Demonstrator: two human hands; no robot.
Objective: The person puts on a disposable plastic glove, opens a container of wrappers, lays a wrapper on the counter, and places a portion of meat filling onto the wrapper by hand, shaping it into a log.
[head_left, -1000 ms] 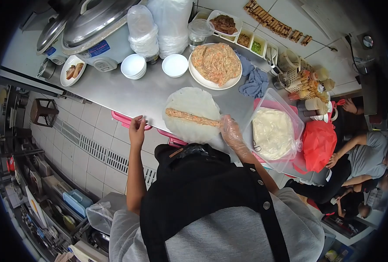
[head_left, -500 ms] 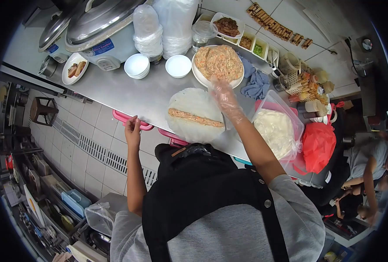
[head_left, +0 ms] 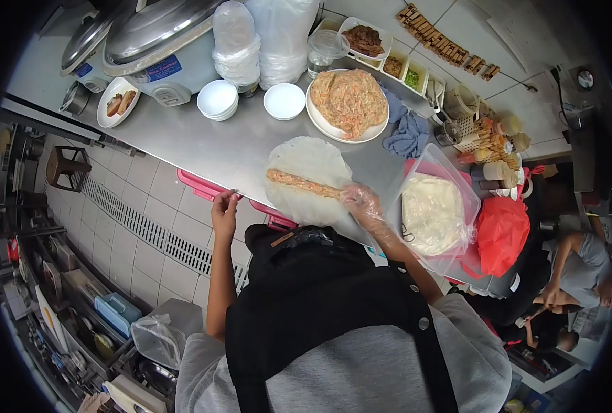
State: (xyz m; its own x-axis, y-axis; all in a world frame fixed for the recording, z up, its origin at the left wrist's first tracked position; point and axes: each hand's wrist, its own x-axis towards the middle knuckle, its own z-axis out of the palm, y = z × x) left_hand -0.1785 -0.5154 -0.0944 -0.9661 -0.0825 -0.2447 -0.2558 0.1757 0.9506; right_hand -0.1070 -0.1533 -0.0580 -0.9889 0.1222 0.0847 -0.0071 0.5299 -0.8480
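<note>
My right hand (head_left: 363,205), in a clear plastic glove, has its fingers pinched on the right end of a strip of minced filling (head_left: 302,183). This strip lies across a thin, round, whitish wrapper (head_left: 297,153) flat on the steel counter. My bare left hand (head_left: 224,212) hovers by the counter's front edge, fingers bent together, with nothing visible in them. Beyond the wrapper stands a white bowl (head_left: 349,138) heaped with orange-flecked minced filling (head_left: 348,102). A clear plastic box (head_left: 465,180) right of my gloved hand holds a stack of pale wrappers (head_left: 431,213).
White bowls (head_left: 284,102), bagged cups (head_left: 280,41) and a rice cooker (head_left: 161,76) line the back left. A blue cloth (head_left: 408,134), sauce containers (head_left: 495,172) and a red bag (head_left: 502,234) are on the right. Pink stools (head_left: 202,184) sit under the front edge.
My right hand has moved from the bowl of filling down to the strip's right end on the wrapper. My left hand has shifted slightly right. Co-workers at the right have moved.
</note>
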